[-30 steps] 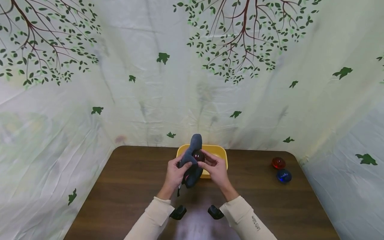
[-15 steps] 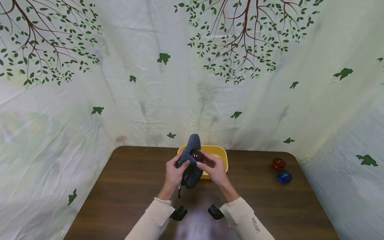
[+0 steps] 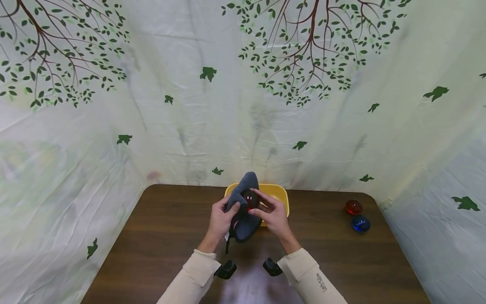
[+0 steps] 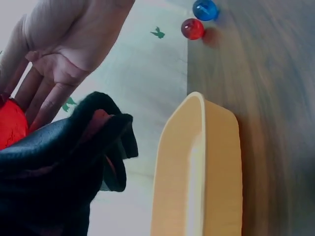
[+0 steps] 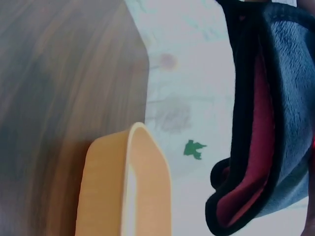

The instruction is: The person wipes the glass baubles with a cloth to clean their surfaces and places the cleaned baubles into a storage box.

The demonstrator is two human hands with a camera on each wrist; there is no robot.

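My left hand [image 3: 222, 216] grips a soft blue-grey cloth piece [image 3: 244, 228] with black edging and a pink-red lining, thumb on its near face. Against it my right hand [image 3: 274, 213] pinches a dark red, see-through ball [image 3: 250, 197] between thumb and fingers. Bright red shows on the ball [image 4: 11, 125] in the left wrist view, where the cloth hides part of it. Close up in the right wrist view, the fuzzy cloth [image 5: 295, 93] hangs folded with its lining exposed. Both hands are above the near part of a yellow tub [image 3: 279, 192].
On the brown table [image 3: 171, 228], a red ball [image 3: 354, 207] and a blue ball [image 3: 360, 223] sit side by side at the right. A white curtain [image 3: 228, 118] with leaf prints hangs behind. Black wrist devices [image 3: 225, 269] show below both hands.
The cloth has shifted and turned slightly in the hands, its lower part spreading to the right. More of the ball is uncovered, with red showing at its underside. The hands stay nearly in place.
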